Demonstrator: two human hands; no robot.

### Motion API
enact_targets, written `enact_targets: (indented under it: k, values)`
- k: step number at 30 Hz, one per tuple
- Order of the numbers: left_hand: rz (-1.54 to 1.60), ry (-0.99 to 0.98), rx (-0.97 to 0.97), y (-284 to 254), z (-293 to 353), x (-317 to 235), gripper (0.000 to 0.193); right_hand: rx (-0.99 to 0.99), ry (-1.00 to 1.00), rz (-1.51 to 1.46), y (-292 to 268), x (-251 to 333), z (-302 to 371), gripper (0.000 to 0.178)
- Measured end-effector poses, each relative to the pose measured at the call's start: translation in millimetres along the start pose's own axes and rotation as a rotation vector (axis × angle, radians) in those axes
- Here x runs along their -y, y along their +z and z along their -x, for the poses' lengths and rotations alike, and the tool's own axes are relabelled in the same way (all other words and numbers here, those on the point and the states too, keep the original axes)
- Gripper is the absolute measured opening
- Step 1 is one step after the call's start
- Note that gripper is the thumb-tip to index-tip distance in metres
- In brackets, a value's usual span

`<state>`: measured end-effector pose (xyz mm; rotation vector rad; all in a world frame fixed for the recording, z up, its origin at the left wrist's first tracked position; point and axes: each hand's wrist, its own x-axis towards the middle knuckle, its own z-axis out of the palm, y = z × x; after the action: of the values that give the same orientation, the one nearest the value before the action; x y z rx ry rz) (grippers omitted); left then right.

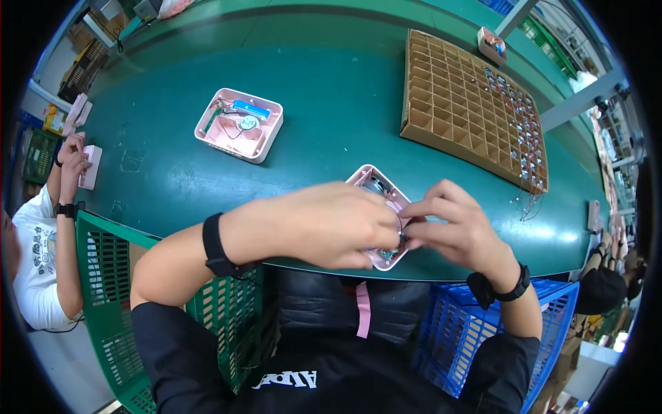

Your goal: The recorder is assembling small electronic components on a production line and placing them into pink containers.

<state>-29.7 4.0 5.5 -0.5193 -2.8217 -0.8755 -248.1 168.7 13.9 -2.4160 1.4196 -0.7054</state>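
Note:
A pale pink plastic housing (367,173) with wires and small electronic parts inside lies near the table's front edge. Across it reaches my left hand (331,224), back upward, its fingers curled down into the casing. What those fingertips grip is hidden. From the right, my right hand (455,224) brings thumb and fingers together over the housing's right side, beside the left fingertips. A thin dark wire (399,219) shows between the hands. Whatever the right hand pinches is too small to make out.
Further left on the green table (310,90) sits another open pink housing (256,156) with a blue cylinder and round part. A divided cardboard box (441,138) partly filled with wired parts stands right. Green crate (110,276) and blue crate (469,345) flank me. Co-workers sit both sides.

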Motion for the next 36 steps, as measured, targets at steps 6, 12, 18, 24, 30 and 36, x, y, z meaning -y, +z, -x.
enact_targets:
  k: [6, 12, 18, 24, 30, 36]
  values:
    - [-0.262, -0.002, 0.074, 26, -4, -4, 0.025, -0.335, 0.318, -0.420, 18, -16, 8, 0.017]
    - [-0.359, 0.085, -0.034, 27, 0, 8, 0.015, -0.316, 0.265, -0.349, 18, -8, 2, 0.015]
    - [-0.338, 0.134, -0.065, 16, 1, 35, 0.008, -0.176, 0.188, -0.212, 17, -9, 0, 0.016]
    - [-0.287, 0.090, -0.075, 15, 6, 40, 0.009, 0.092, 0.095, -0.081, 1, -12, -22, 0.016]
    - [-0.235, 0.018, -0.055, 19, 10, 37, 0.008, 0.359, -0.103, 0.184, 3, -12, -49, 0.018]
    - [-0.258, -0.015, -0.003, 10, 6, 34, 0.009, 0.439, -0.127, 0.245, 1, -7, -61, 0.015]
